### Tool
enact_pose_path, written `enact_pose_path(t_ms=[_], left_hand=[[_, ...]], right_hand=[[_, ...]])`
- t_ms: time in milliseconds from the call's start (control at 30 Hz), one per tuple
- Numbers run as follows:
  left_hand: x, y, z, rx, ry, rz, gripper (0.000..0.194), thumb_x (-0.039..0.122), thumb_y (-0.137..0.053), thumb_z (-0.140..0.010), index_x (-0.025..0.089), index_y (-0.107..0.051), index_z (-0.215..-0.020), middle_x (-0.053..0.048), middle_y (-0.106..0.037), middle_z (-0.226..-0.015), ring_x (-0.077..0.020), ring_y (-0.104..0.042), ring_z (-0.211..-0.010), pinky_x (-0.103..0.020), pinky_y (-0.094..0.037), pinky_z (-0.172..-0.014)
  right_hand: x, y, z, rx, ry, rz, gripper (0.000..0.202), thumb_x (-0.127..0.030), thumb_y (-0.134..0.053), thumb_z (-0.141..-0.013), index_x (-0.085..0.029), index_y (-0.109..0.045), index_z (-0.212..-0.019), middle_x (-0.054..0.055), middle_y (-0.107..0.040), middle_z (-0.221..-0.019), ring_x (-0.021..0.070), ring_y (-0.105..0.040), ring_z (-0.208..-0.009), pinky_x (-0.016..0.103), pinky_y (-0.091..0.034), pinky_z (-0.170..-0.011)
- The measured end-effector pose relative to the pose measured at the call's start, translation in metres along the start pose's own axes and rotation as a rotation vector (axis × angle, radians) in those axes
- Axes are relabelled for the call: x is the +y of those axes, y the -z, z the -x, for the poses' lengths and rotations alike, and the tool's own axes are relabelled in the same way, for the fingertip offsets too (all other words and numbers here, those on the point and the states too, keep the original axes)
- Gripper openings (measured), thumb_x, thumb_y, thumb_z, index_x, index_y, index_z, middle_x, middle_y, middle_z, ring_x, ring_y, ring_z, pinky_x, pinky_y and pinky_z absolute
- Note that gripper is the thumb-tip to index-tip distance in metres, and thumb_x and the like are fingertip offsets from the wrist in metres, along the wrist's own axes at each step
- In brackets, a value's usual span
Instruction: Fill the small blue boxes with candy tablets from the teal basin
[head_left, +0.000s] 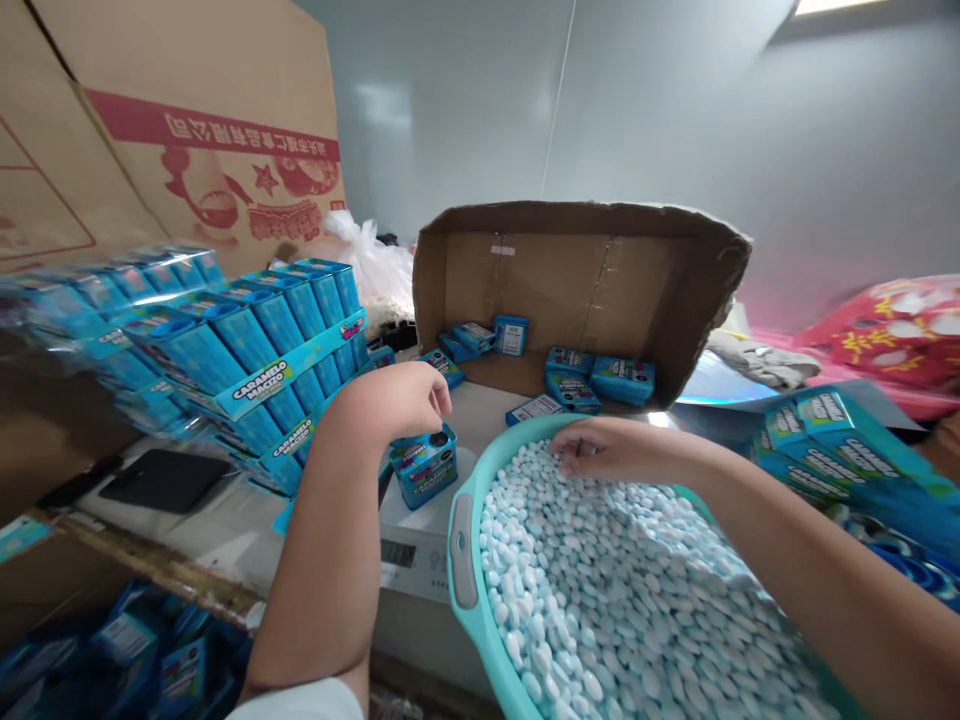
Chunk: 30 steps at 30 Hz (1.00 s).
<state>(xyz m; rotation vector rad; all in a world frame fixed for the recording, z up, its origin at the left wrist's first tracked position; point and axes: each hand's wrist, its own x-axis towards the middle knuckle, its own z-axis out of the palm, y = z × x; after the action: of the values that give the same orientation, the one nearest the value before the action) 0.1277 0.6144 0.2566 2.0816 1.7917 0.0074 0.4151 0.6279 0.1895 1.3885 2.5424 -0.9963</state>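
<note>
My left hand [412, 397] hangs over a blue tin [426, 468] that stands on a white kitchen scale [420, 560]. Its fingers curl downward, and their tips are partly hidden, so any held thing cannot be made out. At the far side of a turquoise basin [491, 640], my right hand [592, 450] reaches into small pale blue and white candies [600, 580]. Its fingers are bent and pressed together at the surface of the candies; what they hold is too small to tell.
Stacked trays of blue tins [285, 370] rise at the left. Behind the basin, a cardboard box [555, 280] lies on its side with several tins in it. More blue packages [847, 450] are at the right, and tins fill a container at the lower left.
</note>
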Motion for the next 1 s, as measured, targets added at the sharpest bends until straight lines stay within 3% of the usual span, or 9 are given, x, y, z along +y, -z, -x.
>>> enact_pose_path(t_ms=[367, 533, 600, 667, 800, 900, 1000], left_hand=[[0.002, -0.007, -0.007, 0.004, 0.010, -0.062, 0.029, 0.022, -0.067, -0.063, 0.027, -0.075, -0.090, -0.002, -0.075, -0.095, -0.0223, -0.068, -0.079, -0.027, -0.047, -0.060], [0.016, -0.007, 0.012, 0.075, 0.004, -0.103, 0.028, 0.022, -0.063, -0.070, 0.025, -0.073, -0.096, -0.002, -0.074, -0.097, -0.0210, -0.067, -0.079, -0.026, -0.044, -0.058], [0.034, -0.015, 0.025, 0.102, -0.100, -0.128, 0.027, 0.024, -0.061, -0.075, 0.025, -0.072, -0.100, -0.002, -0.075, -0.098, -0.0199, -0.067, -0.080, -0.026, -0.044, -0.060], [0.057, -0.030, 0.038, 0.073, -0.314, -0.152, 0.028, 0.028, -0.059, -0.080, 0.024, -0.072, -0.105, -0.003, -0.075, -0.099, -0.0207, -0.067, -0.083, -0.027, -0.045, -0.063], [0.098, -0.071, 0.053, -0.142, -0.687, -0.285, 0.026, 0.036, -0.061, -0.084, 0.018, -0.073, -0.099, -0.009, -0.072, -0.096, -0.0250, -0.068, -0.082, -0.031, -0.047, -0.061], [0.112, -0.089, 0.057, -0.210, -0.784, -0.322, 0.018, 0.027, -0.063, -0.083, 0.016, -0.074, -0.092, -0.011, -0.070, -0.095, -0.0250, -0.067, -0.077, -0.033, -0.045, -0.053], [0.115, -0.094, 0.057, -0.279, -0.806, -0.353, 0.012, 0.019, -0.063, -0.082, 0.014, -0.074, -0.083, -0.010, -0.070, -0.085, -0.0248, -0.067, -0.073, -0.033, -0.042, -0.048]], right_hand=[[0.001, 0.000, -0.001, 0.008, 0.040, -0.010, 0.037, -0.042, -0.058, -0.089, -0.017, -0.067, -0.113, 0.005, -0.068, -0.095, 0.0229, -0.060, -0.085, 0.031, -0.044, -0.071], [0.004, -0.001, -0.001, 0.019, 0.040, -0.014, 0.037, -0.045, -0.058, -0.089, -0.018, -0.067, -0.113, 0.006, -0.067, -0.094, 0.0233, -0.060, -0.085, 0.032, -0.045, -0.071], [0.005, -0.002, -0.002, 0.019, 0.045, -0.015, 0.038, -0.046, -0.059, -0.088, -0.019, -0.067, -0.114, 0.006, -0.067, -0.094, 0.0234, -0.061, -0.085, 0.033, -0.045, -0.071], [0.006, -0.003, -0.003, 0.016, 0.065, -0.015, 0.036, -0.043, -0.061, -0.086, -0.019, -0.067, -0.112, 0.005, -0.067, -0.093, 0.0235, -0.061, -0.084, 0.032, -0.046, -0.070], [0.005, -0.005, -0.004, 0.040, 0.071, -0.002, 0.035, -0.041, -0.062, -0.085, -0.019, -0.068, -0.112, 0.007, -0.068, -0.093, 0.0253, -0.063, -0.084, 0.033, -0.047, -0.068], [0.005, -0.005, -0.003, 0.049, 0.036, 0.019, 0.041, -0.045, -0.064, -0.084, -0.021, -0.068, -0.117, 0.007, -0.069, -0.095, 0.0260, -0.064, -0.084, 0.035, -0.048, -0.069], [0.005, -0.005, -0.003, 0.043, 0.028, 0.029, 0.042, -0.046, -0.065, -0.083, -0.022, -0.068, -0.117, 0.007, -0.069, -0.099, 0.0260, -0.065, -0.087, 0.034, -0.049, -0.070]])
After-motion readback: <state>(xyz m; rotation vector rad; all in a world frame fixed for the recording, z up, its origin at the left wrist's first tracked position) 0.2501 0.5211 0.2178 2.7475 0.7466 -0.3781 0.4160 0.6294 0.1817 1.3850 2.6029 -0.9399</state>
